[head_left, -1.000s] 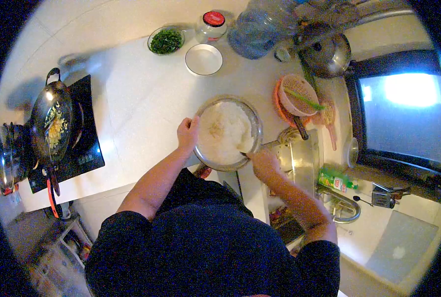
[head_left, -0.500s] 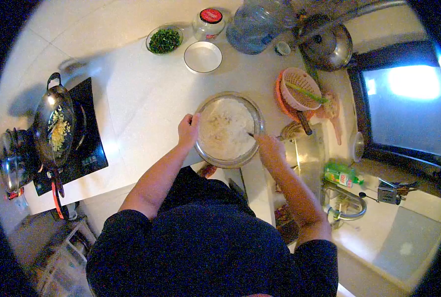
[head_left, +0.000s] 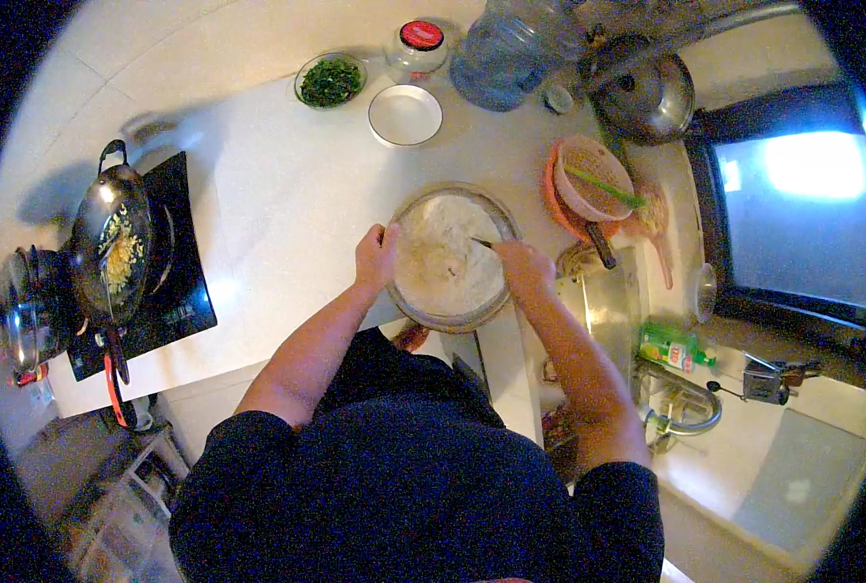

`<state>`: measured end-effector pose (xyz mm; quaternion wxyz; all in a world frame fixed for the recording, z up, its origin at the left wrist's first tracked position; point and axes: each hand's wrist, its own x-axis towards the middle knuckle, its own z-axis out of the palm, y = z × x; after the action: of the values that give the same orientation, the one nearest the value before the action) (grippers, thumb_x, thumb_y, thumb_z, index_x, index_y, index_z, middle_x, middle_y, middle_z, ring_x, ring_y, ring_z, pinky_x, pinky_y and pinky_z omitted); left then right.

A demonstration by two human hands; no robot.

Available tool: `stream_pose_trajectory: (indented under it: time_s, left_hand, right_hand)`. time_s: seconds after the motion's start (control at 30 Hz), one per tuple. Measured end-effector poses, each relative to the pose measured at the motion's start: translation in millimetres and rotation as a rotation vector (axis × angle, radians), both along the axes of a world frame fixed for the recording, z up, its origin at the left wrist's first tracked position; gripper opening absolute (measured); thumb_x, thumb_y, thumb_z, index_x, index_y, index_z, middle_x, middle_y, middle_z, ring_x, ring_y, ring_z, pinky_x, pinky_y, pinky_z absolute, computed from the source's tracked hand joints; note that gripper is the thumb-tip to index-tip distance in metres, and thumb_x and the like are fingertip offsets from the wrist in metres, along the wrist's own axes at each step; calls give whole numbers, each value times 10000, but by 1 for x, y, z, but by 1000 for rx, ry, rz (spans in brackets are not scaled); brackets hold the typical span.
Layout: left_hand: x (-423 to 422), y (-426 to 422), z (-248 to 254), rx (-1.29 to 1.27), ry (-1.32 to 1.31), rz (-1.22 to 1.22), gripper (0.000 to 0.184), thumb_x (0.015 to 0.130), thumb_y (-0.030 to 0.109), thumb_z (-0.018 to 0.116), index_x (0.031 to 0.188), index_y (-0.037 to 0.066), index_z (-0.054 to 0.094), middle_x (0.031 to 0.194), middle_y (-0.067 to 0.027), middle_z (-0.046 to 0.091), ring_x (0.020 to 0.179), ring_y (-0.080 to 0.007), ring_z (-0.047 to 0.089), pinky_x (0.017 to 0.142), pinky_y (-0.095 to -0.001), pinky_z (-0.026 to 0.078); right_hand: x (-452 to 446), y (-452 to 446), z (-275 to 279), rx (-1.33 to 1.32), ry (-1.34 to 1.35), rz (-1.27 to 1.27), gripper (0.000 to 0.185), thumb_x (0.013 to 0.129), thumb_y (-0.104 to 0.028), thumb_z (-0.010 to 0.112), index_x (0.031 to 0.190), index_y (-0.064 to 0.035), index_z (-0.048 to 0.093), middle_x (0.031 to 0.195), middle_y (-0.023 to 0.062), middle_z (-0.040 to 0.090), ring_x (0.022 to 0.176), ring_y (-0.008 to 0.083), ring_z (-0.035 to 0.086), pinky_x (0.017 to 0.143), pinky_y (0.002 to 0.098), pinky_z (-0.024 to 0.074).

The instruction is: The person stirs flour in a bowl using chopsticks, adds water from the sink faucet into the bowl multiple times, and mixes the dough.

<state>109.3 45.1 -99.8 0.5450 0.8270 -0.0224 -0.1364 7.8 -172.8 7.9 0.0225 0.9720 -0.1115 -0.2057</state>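
A round metal bowl (head_left: 512,220) with white, floury contents (head_left: 449,257) stands at the counter's front edge. My left hand (head_left: 375,257) is closed on the bowl's left rim. At the right side my right hand (head_left: 524,267) is closed round a thin dark utensil (head_left: 481,242), whose far end reaches over the white contents. Most of the handle is hidden in my fingers. Behind the bowl is a white dish (head_left: 406,116) with a dark rim.
On the left, a wok (head_left: 112,243) with chopped food sits on a black cooktop (head_left: 195,291). At the back are chopped greens (head_left: 330,82), a red-lidded jar (head_left: 419,53) and a large blue bottle (head_left: 501,58). A pink colander (head_left: 593,180) and a sink (head_left: 603,306) are right.
My right hand has moved with the utensil, whose visible end now lies farther back and inward over the white contents. My left hand keeps its hold on the rim.
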Motion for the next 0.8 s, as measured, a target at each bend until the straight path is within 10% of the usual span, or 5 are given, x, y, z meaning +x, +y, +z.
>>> stream_pose_trajectory:
  time_s: [0.8]
  left_hand:
    - [-2, -3, -7, 1, 21, 32, 403, 852, 360, 510, 694, -10, 497, 599, -152, 509, 567, -233, 487, 555, -369, 399]
  right_hand:
    - [-65, 9, 21, -71, 91, 131, 285, 827, -138, 441, 1082, -171, 565, 872, 134, 603, 828, 285, 609, 672, 404, 496]
